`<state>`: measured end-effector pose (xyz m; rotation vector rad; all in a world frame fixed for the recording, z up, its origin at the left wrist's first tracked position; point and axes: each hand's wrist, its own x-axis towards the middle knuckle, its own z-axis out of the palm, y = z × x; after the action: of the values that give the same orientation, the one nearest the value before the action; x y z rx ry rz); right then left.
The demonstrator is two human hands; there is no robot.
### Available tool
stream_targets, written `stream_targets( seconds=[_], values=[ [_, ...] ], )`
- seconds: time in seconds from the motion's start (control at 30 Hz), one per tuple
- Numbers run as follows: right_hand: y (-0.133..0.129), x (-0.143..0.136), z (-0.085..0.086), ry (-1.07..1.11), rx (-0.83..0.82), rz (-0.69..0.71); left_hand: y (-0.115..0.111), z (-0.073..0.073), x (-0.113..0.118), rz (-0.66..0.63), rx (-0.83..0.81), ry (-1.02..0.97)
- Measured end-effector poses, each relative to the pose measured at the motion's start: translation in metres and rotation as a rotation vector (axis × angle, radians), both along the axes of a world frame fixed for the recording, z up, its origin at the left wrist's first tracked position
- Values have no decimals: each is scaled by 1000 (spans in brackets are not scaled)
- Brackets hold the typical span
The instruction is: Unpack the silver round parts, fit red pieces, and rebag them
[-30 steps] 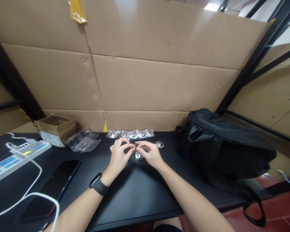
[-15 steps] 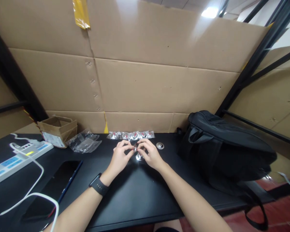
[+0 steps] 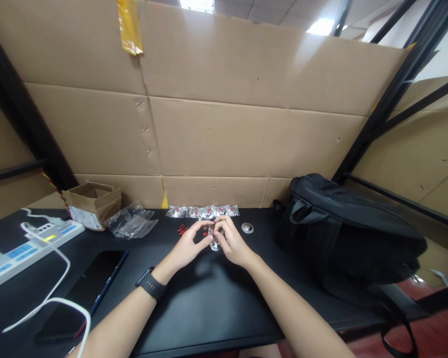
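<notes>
Fingertips of my left hand point(image 3: 187, 244) and my right hand point(image 3: 233, 242) meet around a small shiny metal part point(image 3: 210, 230), mostly covered by the fingers. Both hands are closed in a pinch at it. Just under them a round shiny metal base point(image 3: 215, 246) shows; whether it joins the held part I cannot tell. A thin red string-like piece point(image 3: 182, 229) lies on the table beyond my left hand. Behind the hands is a row of several clear-bagged metal discs point(image 3: 208, 213) with red bits. A loose metal disc point(image 3: 247, 228) lies right of my right hand.
On the left are a white power strip point(image 3: 26, 252), a dark phone point(image 3: 93, 283), a small cardboard box point(image 3: 93, 201) and crumpled clear plastic bags point(image 3: 134, 223). A black bag point(image 3: 343, 233) fills the right side. A cardboard wall point(image 3: 220, 139) closes off the back.
My left hand has shifted slightly and its fingers are spread more around the metal part. The red piece beyond it now shows. The view has tilted up a little.
</notes>
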<state>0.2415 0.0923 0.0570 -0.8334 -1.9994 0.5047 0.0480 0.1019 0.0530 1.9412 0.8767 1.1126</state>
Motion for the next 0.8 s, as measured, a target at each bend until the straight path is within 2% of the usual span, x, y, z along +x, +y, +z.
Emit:
stream_targets(
  seconds=[0.33, 0.57, 0.8],
  values=[
    [2, 9, 5, -50, 44, -61, 9, -3, -13, 43, 154, 160],
    [-2, 7, 2, -151, 16, 0, 2, -2, -9, 130, 272, 297],
    [1, 5, -3, -179, 6, -27, 7, -9, -8, 184, 318, 448]
  ],
)
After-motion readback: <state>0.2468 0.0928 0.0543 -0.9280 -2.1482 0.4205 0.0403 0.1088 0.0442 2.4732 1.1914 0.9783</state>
